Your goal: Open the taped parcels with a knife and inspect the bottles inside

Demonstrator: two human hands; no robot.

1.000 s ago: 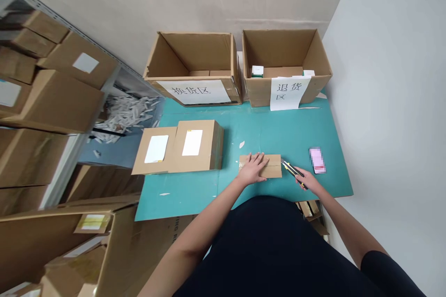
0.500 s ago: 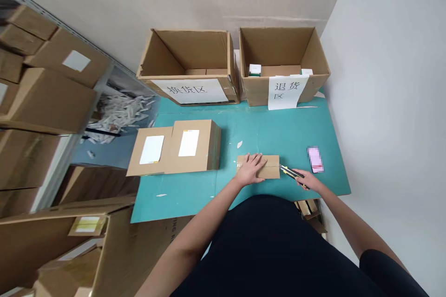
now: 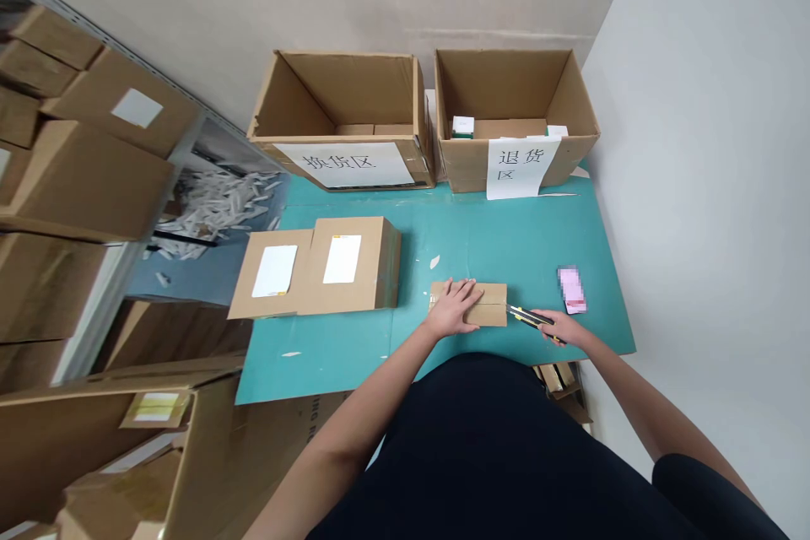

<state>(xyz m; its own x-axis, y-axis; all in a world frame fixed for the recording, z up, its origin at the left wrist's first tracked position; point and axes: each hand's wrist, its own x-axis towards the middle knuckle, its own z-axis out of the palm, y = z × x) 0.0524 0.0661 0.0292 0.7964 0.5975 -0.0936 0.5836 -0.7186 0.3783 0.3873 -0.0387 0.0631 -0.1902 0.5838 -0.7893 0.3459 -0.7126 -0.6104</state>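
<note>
My left hand (image 3: 451, 308) lies flat on a small cardboard box (image 3: 489, 305), pressing it to the mat and holding nothing. A strip of clear tape runs along the box's top. My right hand (image 3: 560, 326) grips a yellow-and-black utility knife (image 3: 530, 317), whose tip reaches the box's right end. A phone (image 3: 571, 289) with a pink, blurred screen lies on the teal cutting mat (image 3: 329, 363), just beyond my right hand.
A taped cardboard parcel (image 3: 315, 268) with white labels lies left on the mat. Two open cartons with paper signs, 换货区 (image 3: 345, 93) and 退货区 (image 3: 506, 93), stand along the far edge. Stacked cartons (image 3: 82, 169) fill shelves on the left.
My right hand has moved in toward the box, and the knife now lies flatter with its tip at the box's end. My left hand and the box have stayed in place.
</note>
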